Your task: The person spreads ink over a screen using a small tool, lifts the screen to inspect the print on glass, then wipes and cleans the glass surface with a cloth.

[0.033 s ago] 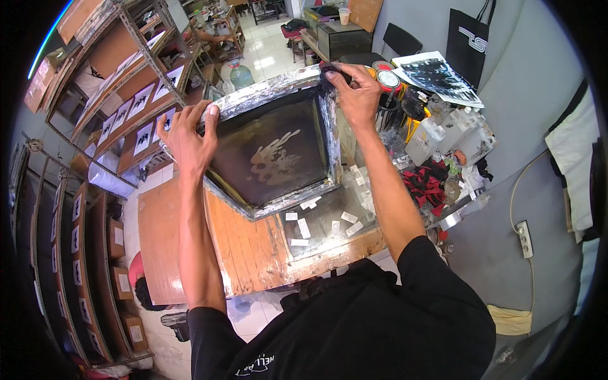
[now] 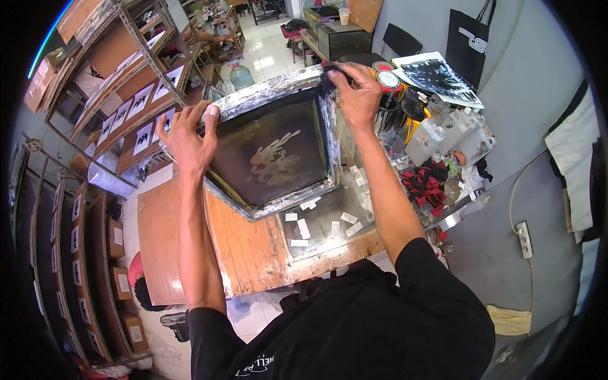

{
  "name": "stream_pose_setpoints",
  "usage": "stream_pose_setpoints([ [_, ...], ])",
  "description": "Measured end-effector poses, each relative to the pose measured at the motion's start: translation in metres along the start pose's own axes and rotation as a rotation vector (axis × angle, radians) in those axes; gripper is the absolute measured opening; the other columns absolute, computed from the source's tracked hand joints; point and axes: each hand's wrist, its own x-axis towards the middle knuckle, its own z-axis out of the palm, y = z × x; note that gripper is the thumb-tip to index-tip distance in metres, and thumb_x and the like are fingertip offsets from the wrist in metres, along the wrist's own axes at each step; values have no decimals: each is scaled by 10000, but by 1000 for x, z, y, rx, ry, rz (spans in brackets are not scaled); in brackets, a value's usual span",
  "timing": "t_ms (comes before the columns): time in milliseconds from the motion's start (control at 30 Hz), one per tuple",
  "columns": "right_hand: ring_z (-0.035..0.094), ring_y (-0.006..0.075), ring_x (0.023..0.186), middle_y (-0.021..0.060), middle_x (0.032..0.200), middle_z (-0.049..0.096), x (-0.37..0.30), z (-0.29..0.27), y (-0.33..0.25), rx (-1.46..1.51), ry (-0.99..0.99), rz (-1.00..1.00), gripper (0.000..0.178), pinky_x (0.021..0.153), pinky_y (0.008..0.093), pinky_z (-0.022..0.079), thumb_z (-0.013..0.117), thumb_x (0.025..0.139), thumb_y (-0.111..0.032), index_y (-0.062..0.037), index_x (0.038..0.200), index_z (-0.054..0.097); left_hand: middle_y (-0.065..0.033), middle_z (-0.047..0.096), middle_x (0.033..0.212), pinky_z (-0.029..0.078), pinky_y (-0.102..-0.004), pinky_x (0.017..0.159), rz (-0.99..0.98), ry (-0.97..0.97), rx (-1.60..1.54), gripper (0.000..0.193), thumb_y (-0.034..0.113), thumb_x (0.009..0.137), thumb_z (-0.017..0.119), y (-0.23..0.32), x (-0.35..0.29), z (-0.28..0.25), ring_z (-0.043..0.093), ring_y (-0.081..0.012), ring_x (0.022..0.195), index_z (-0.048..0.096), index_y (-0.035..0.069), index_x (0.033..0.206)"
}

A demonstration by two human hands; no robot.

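Observation:
A screen-printing frame (image 2: 288, 199) with silver-taped edges and a dark mesh carrying a pale design (image 2: 275, 158) is held tilted above a wooden table (image 2: 247, 253). My left hand (image 2: 187, 139) grips the frame's left edge, fingers spread over the tape. My right hand (image 2: 358, 88) clasps the far right corner, where a bit of dark material sits under the fingers. Under the frame's near side lies a glass plate (image 2: 329, 218) dotted with small white tape strips.
Metal shelves (image 2: 120, 107) with boxes and printed cards line the left. The table's right end holds white bottles (image 2: 437, 136), tape rolls (image 2: 387, 79), a red-and-black cloth (image 2: 424, 187) and a printed sheet (image 2: 437, 75). A person in red (image 2: 136, 278) crouches at lower left.

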Motion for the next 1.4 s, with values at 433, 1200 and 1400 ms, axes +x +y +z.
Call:
stream_pose_setpoints([
  [433, 696, 172, 919, 143, 981, 745, -64, -5, 28, -20, 43, 462, 222, 837, 297, 524, 732, 853, -29, 38, 1064, 738, -17, 723, 1038, 211, -456, 1141, 18, 29, 59, 315, 405, 1001, 568, -8, 0, 6, 622, -189, 1083, 745, 171, 1113],
  [1200, 620, 78, 755, 63, 995, 719, -82, -52, -6, 352, 45, 537, 221, 688, 240, 505, 599, 1005, -73, 12, 1202, 652, -58, 701, 1061, 289, -471, 1074, 111, -22, 24, 347, 426, 962, 622, -8, 2, -1, 614, -245, 1089, 708, 125, 1112],
  [1400, 633, 101, 801, 44, 987, 714, -106, -64, -12, 359, 122, 614, 192, 732, 254, 512, 565, 1017, -93, 4, 1158, 654, -115, 703, 998, 423, -427, 923, 29, -61, -95, 396, 423, 927, 679, -46, -7, -29, 642, -315, 978, 693, 63, 1091],
])
